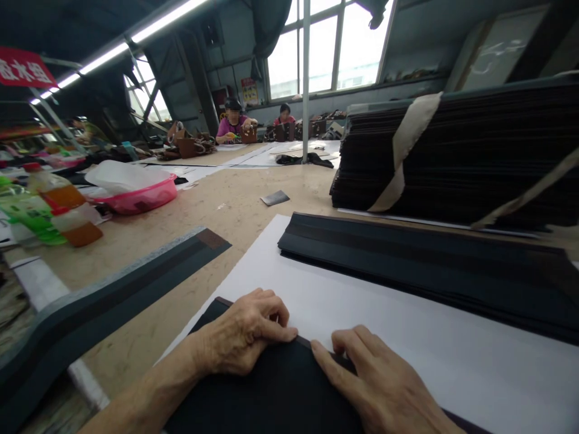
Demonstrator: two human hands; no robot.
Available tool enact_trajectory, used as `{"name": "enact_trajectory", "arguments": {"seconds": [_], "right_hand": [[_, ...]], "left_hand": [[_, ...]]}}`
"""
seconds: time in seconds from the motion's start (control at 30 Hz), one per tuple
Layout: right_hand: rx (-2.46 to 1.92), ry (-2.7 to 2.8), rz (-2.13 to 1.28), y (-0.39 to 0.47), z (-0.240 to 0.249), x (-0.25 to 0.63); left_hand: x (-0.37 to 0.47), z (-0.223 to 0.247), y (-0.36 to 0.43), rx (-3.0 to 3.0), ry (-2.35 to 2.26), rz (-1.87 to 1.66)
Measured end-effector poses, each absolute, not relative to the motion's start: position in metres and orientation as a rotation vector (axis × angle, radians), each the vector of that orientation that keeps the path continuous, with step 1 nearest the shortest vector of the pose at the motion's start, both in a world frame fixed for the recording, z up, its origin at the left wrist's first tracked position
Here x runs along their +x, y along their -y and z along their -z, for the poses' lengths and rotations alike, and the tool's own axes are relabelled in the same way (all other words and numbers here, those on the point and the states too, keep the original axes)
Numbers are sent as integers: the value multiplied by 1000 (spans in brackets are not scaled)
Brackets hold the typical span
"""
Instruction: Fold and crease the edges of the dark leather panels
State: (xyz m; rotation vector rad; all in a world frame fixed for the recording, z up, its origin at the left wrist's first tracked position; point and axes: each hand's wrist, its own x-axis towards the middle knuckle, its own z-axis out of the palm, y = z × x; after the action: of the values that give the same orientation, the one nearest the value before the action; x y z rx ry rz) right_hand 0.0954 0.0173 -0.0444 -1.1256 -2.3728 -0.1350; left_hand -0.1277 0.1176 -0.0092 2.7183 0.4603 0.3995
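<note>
A dark panel (275, 392) lies on a white sheet (407, 307) right in front of me, with a narrow folded strip along its far edge. My left hand (248, 331) is closed on that edge, thumb and curled fingers pressed together. On the same edge, slightly to the right, my right hand (371, 374) has its thumb and bent fingers on either side of the strip. A small gap separates the two hands. Behind them a stack of dark folded pieces (407, 259) rests on the sheet.
A long dark strip (113, 295) hangs over the near left table edge. Bottles (75, 223) and a pink basin (140, 196) stand at left. A tall tied stack (452, 150) is at right. A metal pole (306, 84) rises mid-table; people (233, 123) sit beyond.
</note>
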Motion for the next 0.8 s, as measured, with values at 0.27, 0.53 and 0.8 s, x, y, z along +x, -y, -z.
{"name": "enact_trajectory", "arguments": {"seconds": [0.27, 0.53, 0.8], "right_hand": [[-1255, 2460, 107, -1, 41, 97], [-1593, 2123, 67, 53, 27, 168], [-1602, 2078, 245, 66, 33, 183]], "left_hand": [[-131, 16, -112, 2811, -301, -248], [-135, 23, -119, 2676, -307, -426], [-108, 9, -103, 2522, -724, -279]]}}
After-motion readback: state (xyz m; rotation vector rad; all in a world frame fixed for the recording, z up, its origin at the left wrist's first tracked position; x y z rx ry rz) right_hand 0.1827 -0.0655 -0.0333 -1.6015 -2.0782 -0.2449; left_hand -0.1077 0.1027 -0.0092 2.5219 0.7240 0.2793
